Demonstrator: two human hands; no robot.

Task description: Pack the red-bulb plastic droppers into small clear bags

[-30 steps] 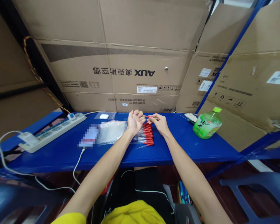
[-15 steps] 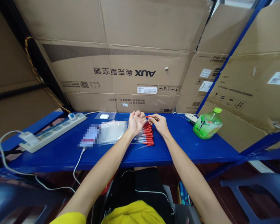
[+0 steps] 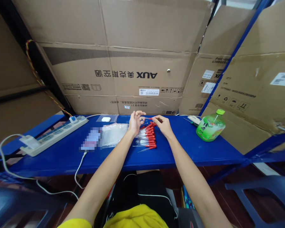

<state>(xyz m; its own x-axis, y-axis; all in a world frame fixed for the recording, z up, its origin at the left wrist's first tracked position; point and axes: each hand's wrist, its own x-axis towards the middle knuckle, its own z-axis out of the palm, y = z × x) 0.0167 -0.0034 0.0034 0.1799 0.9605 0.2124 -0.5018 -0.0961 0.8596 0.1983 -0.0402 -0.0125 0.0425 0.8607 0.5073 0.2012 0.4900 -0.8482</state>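
A slim red-handled tool (image 3: 150, 118) with a thin, pale shaft lies level between my hands; its exact kind is too small to tell. My right hand (image 3: 162, 124) pinches its red end between thumb and fingers. At the shaft's left end is my left hand (image 3: 136, 123), palm turned inward and fingers apart; whether it touches the tip I cannot tell. Just below, a row of similar red-handled tools (image 3: 151, 138) rests on the blue table (image 3: 175, 152), handles to the right and thin shafts to the left. Clear plastic bags (image 3: 114, 135) lie left of them.
A phone (image 3: 91, 139) on a white cable and a white power strip (image 3: 54, 134) occupy the left side. The small white case (image 3: 106, 119) sits behind the bags. To the right stands a green tea bottle (image 3: 210, 126). Cardboard panels (image 3: 123, 60) wall the back.
My left hand's fingers have uncurled and spread, and it has shifted slightly left, exposing the held tool's shaft. My right hand keeps its pinch on the red end.
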